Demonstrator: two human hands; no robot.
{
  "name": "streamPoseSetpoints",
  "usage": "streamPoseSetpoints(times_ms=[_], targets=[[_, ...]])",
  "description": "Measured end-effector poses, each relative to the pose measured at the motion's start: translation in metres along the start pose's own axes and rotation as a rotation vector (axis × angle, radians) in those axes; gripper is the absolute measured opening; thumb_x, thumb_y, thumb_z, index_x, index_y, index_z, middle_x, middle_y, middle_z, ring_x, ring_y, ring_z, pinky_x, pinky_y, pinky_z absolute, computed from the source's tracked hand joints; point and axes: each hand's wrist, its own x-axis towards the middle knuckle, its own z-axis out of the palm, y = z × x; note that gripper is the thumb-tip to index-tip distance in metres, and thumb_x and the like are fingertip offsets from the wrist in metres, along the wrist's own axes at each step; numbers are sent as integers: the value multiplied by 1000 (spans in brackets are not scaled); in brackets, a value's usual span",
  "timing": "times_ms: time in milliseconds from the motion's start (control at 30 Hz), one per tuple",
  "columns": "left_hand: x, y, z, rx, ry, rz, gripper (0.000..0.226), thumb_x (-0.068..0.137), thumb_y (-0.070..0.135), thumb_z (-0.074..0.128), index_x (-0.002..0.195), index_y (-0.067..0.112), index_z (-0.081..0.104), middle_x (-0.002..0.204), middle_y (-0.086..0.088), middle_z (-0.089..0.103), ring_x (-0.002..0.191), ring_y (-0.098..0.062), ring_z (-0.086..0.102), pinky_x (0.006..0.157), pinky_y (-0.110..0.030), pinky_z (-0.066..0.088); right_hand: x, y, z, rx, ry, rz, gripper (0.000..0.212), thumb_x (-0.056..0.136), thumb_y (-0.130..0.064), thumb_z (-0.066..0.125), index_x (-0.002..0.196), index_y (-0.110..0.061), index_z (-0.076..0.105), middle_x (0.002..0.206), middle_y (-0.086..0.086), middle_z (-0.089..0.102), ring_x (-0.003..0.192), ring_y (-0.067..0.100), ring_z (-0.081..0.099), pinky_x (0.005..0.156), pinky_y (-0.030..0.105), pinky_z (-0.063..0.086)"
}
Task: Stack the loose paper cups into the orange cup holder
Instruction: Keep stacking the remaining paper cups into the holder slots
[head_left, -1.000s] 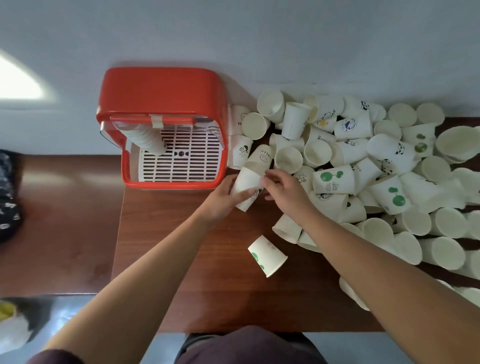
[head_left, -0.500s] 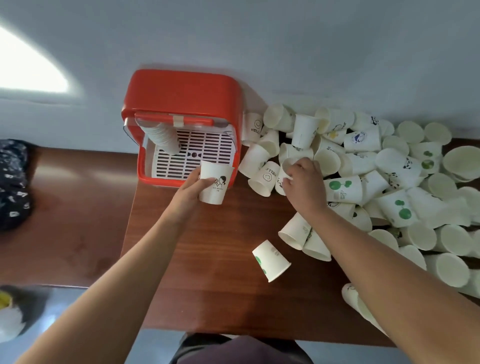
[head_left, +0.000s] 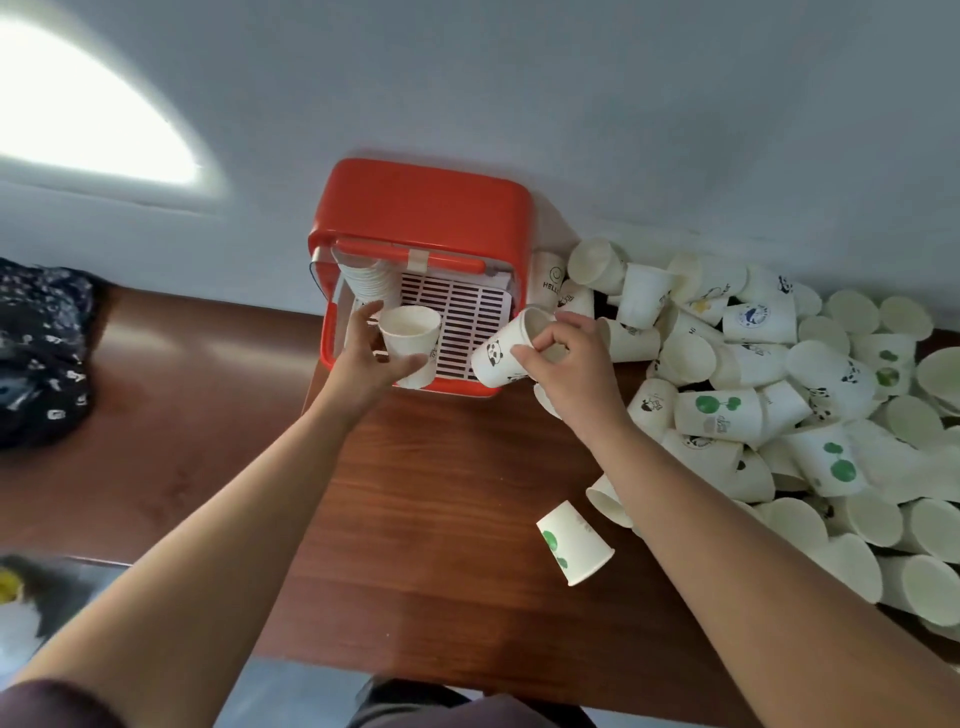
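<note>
Item: paper cups, white, some printed, thin-walled, tapered. Location: most lie in a pile on the right of the table, tumbled on their sides and mouths; one green-print cup lies alone on its side nearer the person; a nested stack hangs under the top of the orange holder, at its left, beside the white grille. In hand: the left hand has its fingers and thumb curled round the wall of an upright cup, mouth up, just below the stack; the right hand pinches the rim of a tilted panda cup between thumb and fingertips, at the holder's right front corner. Handling, by judgement: very light, so one hand per cup is ample; the wall is soft and likely to dent or go oval under a hard squeeze, which would hinder nesting; the rolled rim and the base are the stiffer parts. Best hold: lightly round the lower wall near the base, leaving the mouth free to slide over the stack's lowest cup; a rim pinch suits lifting from the pile only. Surface looks dry and matt, not slippery. Nested cups may bind if pushed askew.
</note>
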Motion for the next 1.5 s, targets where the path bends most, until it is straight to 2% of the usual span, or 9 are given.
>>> streamPoseSetpoints(times_ms=[167,333,533,733,933,1033,1200,1333,1500], targets=[[18,-7,-2,187,-28,94,82,76,29,83,142,36,35,131,5,55,116,-17,56,100,-44,51,9,-18,20,3,-13,-57,16,86,-33,72,77,-23,63,121,-7,50,112,-4,39,94,-1,23],[34,-7,-1,269,-26,161,82,73,22,85,141,27,38,127,7,56,113,-17,55,91,-33,50,17,-33,39,30,37,-154,16,83,-36,74,84,-27,62,121,-7,51,122,7,46,106,28,38],[46,-27,-9,423,-123,157,86,67,26,89,138,29,42,132,-2,53,113,-21,57,96,-44,52,13,-33,63,-117,22,-362,42,77,-26,81,108,-9,58,121,2,51,116,9,47,97,6,32],[59,-22,-15,546,-205,169,77,71,24,86,137,22,48,131,0,59,115,-18,59,96,-41,52,22,-26,86,-153,-74,-180,79,77,-33,81,142,-16,40,143,-3,45,129,10,42,102,18,34],[63,-26,-23,542,-325,107,59,82,26,77,136,22,56,127,6,66,114,-11,62,100,-38,51,29,-25,106,-144,-109,-101,83,77,-34,82,146,-18,38,145,-4,43,132,11,40,102,17,29],[62,-25,-26,339,-376,5,51,90,15,66,139,22,53,125,5,67,113,-11,63,101,-36,51,33,-20,112,-188,-161,-80,83,76,-32,83,145,-18,41,145,-3,43,131,14,41,106,23,34],[53,-14,-33,156,-283,-41,31,99,33,58,129,27,62,116,10,70,100,-6,68,91,-27,52,37,-9,117,-252,-316,-62,80,82,-22,78,150,-22,35,149,-1,42,135,18,41,109,32,35],[48,-16,-35,290,-270,61,39,92,17,64,130,27,61,119,15,68,97,0,66,78,-15,48,38,-3,124,-241,-287,-17,76,81,-26,80,146,-21,41,140,1,54,127,20,51,107,39,44],[40,-18,-31,346,-108,87,39,94,13,58,130,26,62,120,13,67,101,-5,64,80,-15,48,36,-5,132,-142,-301,9,74,81,-30,79,145,-22,43,138,1,56,126,19,53,106,43,45]])
